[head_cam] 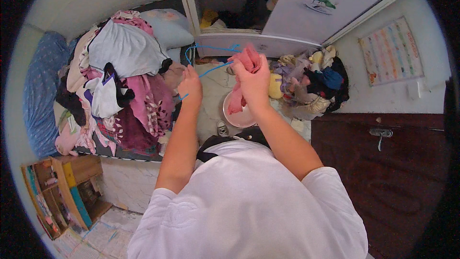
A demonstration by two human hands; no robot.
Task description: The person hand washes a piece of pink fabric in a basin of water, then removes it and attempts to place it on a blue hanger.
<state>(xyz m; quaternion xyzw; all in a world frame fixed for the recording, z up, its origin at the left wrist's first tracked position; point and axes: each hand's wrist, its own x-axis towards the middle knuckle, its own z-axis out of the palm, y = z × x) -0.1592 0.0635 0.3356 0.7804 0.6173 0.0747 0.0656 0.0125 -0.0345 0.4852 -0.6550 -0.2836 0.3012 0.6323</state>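
Note:
Before me, my right hand [254, 79] grips a bunched pink cloth [250, 57], with one end hanging down over a light-coloured basin [241, 116] on the floor. A thin blue cord [216, 67] runs from beside the cloth to my left hand [190, 83], whose fingers are closed on it. The cord forms a loose loop between the hands, and a short piece of it shows below my left palm. Whether the cord is tied to the cloth cannot be told.
A bed on the left bears a heap of clothes and blankets [125, 50] and a pillow [167, 28]. Bags and clothes [312, 82] are piled on the right by a dark red door [377, 172]. A partly open sliding-door cupboard [298, 7] stands ahead; a wooden shelf [68, 190] is lower left.

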